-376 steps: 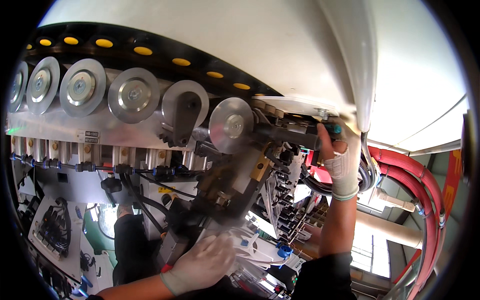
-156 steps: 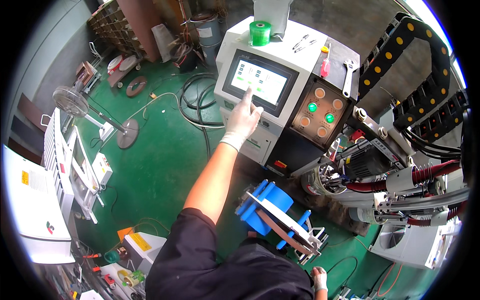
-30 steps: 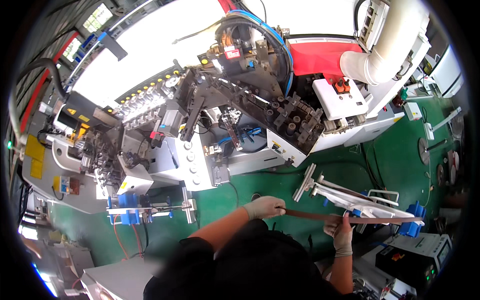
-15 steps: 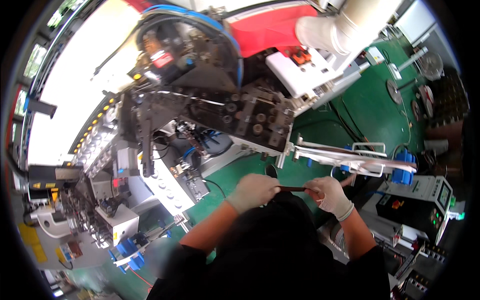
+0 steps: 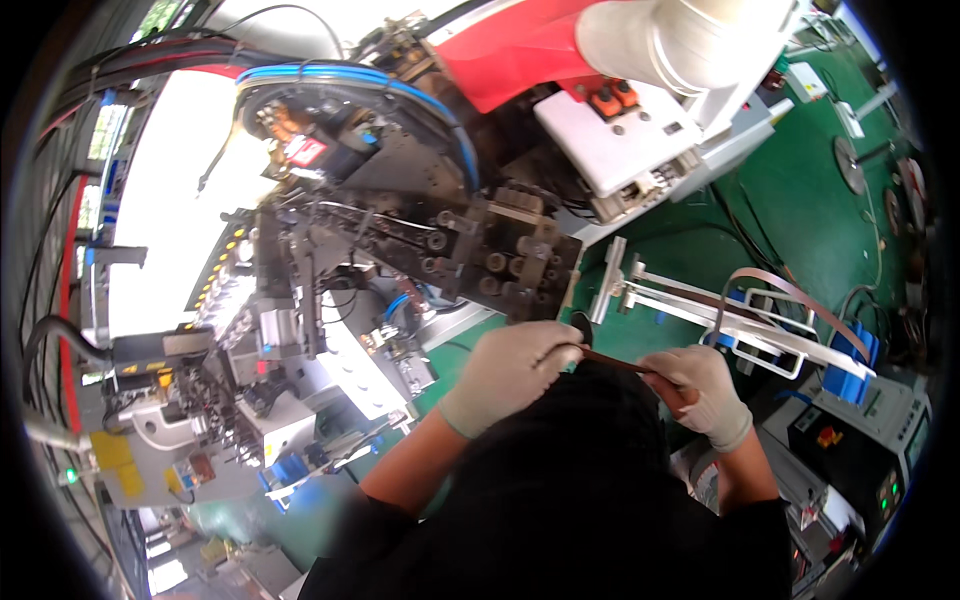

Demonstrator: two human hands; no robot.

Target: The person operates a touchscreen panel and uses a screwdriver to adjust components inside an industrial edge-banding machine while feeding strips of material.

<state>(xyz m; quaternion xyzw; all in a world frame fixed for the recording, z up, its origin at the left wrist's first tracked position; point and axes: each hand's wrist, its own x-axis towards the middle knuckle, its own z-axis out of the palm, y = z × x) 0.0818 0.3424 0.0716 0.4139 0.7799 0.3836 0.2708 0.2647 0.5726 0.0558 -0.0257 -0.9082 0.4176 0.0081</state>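
In front of my body I hold a thin brown strip stretched between both hands. My left hand, in a white glove, pinches its left end with closed fingers. Gloved in white too, my right hand is closed on the strip's other side, and some of its fingertips look bare. Beyond my right hand a brown band arches over a white frame; whether it joins the held strip I cannot tell.
A dark metal machine arm juts out ahead of my hands. A white box with orange buttons stands beyond it, near a thick white duct. To my right is a control unit. Cables lie on the green floor.
My view has shifted. The strip now slopes down toward my right hand, where it lay nearly level before. The brown band now arches higher above the white frame. Both hands remain closed.
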